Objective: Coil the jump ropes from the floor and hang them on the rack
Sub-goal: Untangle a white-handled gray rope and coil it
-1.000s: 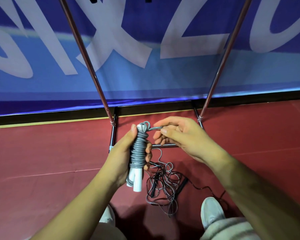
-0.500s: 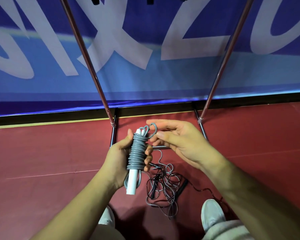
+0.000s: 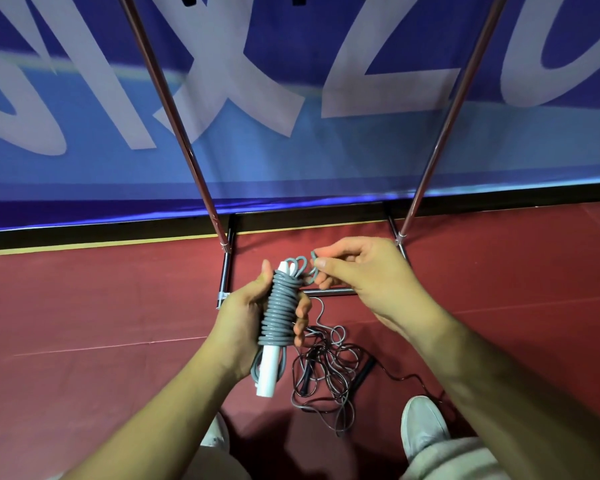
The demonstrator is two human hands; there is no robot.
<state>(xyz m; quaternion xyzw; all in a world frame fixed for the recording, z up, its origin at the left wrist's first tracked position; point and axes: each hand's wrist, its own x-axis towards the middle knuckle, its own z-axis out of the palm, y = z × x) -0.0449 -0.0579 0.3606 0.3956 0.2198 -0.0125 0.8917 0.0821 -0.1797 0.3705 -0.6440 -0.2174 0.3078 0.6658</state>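
Observation:
My left hand grips a grey jump rope wound in tight turns round its white handles, which stick out below my fist. Several small loops stand up at the top of the bundle. My right hand pinches the rope's free end beside those loops. On the red floor below lies a tangled pile of dark jump ropes with black handles. The rack rises in front as two slanted metal poles joined to a floor frame; its top is out of view.
A blue banner with large white letters covers the wall behind the rack. My two white shoes stand at the bottom, close to the tangled ropes. Dark items hang at the top edge of the view.
The last stretch of grey rope has been wound on and formed into small loops at the top. My right hand shifted slightly right and now pinches the end.

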